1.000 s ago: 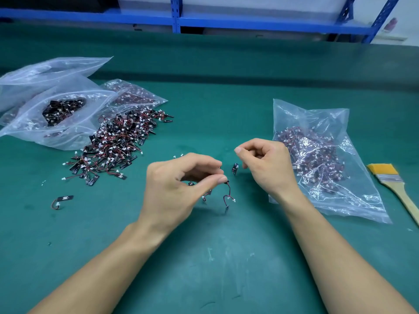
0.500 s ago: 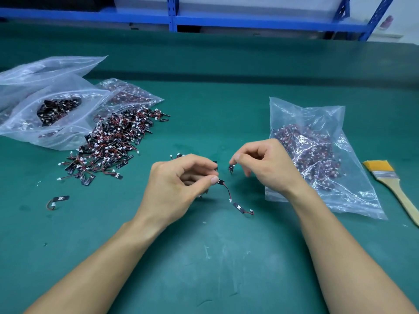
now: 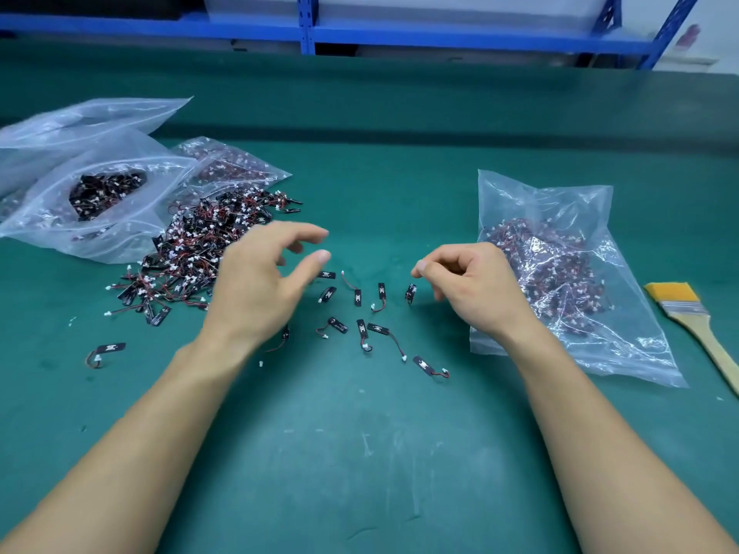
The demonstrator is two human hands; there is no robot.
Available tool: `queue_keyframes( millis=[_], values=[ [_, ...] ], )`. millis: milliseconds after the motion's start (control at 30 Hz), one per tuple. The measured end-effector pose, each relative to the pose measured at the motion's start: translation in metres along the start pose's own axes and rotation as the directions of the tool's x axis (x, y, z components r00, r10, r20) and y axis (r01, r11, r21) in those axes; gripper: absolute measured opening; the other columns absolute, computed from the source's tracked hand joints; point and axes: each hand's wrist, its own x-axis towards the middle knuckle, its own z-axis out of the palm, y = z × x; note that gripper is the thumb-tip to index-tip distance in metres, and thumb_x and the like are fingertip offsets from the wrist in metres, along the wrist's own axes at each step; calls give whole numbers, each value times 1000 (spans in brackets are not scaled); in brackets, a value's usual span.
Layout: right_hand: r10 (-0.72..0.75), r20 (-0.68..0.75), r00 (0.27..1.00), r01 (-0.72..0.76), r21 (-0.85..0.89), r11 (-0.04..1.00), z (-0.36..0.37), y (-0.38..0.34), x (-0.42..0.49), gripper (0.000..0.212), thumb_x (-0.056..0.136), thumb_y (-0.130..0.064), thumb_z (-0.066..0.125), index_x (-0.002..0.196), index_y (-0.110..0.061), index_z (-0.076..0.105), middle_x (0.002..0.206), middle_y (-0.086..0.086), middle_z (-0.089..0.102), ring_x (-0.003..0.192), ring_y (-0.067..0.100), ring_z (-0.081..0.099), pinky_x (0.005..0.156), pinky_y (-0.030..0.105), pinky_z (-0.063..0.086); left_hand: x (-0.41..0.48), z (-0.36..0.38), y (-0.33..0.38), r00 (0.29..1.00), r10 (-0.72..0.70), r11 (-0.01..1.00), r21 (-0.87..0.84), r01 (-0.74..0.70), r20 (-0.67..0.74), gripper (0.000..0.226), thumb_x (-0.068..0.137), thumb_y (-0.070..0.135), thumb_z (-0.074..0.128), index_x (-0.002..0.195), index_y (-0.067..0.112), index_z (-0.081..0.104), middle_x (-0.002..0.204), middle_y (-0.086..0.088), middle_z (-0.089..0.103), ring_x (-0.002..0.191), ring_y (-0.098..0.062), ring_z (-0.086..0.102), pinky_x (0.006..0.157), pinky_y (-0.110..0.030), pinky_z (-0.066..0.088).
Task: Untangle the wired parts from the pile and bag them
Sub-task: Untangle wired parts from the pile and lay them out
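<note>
**Hovering hands above loose wired parts**

Both hands hang just above the green table [image 3: 400,453], to the right of the pile [image 3: 192,257] of tangled wired parts. The pile is a dense heap of small black boards with red and black leads and white plugs.

The left hand [image 3: 260,285] is nearest the pile and covers its right edge. Its fingers are spread and loosely bent, the thumb is apart from them, and it grips nothing. It is slightly blurred.

The right hand [image 3: 472,285] is farther right of the pile. Its fingers are curled in and the thumb tip is against the forefinger. One part [image 3: 410,293] stands on end just under those fingertips, but I cannot tell whether the hand pinches its lead.

About a dozen separated parts [image 3: 362,327] lie scattered on the table between and below the two hands, most of them apart from one another. A single part [image 3: 110,348] lies on the near left side of the pile.

Each black board carries a small white printed mark, too small to read.

A clear zip bag [image 3: 120,237] holding a dark clump of parts lies left of the pile and touches it. A second clear bag [image 3: 100,117] lies beyond that one, and a third bag [image 3: 256,169] with parts inside lies just beyond the pile. Well to the right of the pile, past the right hand, lies a fuller bag [image 3: 540,201] of parts. Farther right again is a brush [image 3: 680,301] with yellow bristles and a wooden handle. A blue shelf frame [image 3: 307,30] runs along the far side.
</note>
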Motion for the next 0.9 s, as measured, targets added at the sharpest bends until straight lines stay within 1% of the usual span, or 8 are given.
queue_keyframes(
  millis=[100,233,433,500,600,700,733,900],
  values=[
    [-3,-6,1000,3,-3,1000,1,1,0,21,91,-15,67,72,-9,74,47,-5,52,42,3,39,47,9,30,7,-8,-27,986,-122,982,158,102,116,32,84,38,75,113,26,71,101,7,63,90,-17,51,83,-30,38],
    [-5,-4,1000,5,-29,1000,2,2,1,22,91,-18,68,72,-9,74,47,-5,53,41,4,40,47,9,30,3,-3,-39,952,-197,964,222,146,233,32,82,53,70,105,32,74,92,9,62,97,-21,51,88,-37,43],
    [-4,-6,1000,4,-33,999,4,2,1,23,92,-19,69,71,-10,74,46,-6,54,41,3,39,46,9,30,2,5,-43,971,-148,969,225,104,188,7,88,37,73,89,31,77,80,11,63,86,-22,53,76,-37,43],
    [-6,-8,1000,5,-31,999,4,3,0,24,92,-20,69,71,-10,73,46,-7,55,40,4,39,45,9,30,3,4,-45,980,-130,972,212,97,148,7,88,34,73,88,29,78,80,6,67,83,-23,53,76,-38,44],
    [-7,-8,1000,7,-33,999,3,4,1,24,92,-21,69,71,-12,73,46,-7,56,40,4,39,45,9,29,4,-2,-48,994,-109,983,150,106,10,6,87,28,76,90,24,79,82,4,71,78,-21,58,75,-35,45],
    [-6,0,1000,6,-38,999,3,5,1,24,92,-22,69,70,-14,73,47,-7,57,41,4,40,45,9,30,5,-10,-54,983,-145,985,80,154,-114,8,86,27,77,92,23,80,82,7,71,67,-4,51,69,-28,38],
    [-5,2,1000,5,-37,999,3,5,1,24,92,-23,69,70,-14,73,47,-7,57,41,3,40,46,9,30,6,-13,-57,977,-156,983,73,168,-144,10,86,28,77,94,23,80,84,6,72,65,-3,47,68,-27,36],
    [-9,11,1000,9,-53,999,2,5,1,24,91,-23,69,69,-15,73,49,-3,59,42,3,41,46,9,30,7,-29,-72,938,-238,959,90,267,-252,16,86,39,72,96,28,79,87,3,75,69,-11,53,67,-27,37]
  ],
)
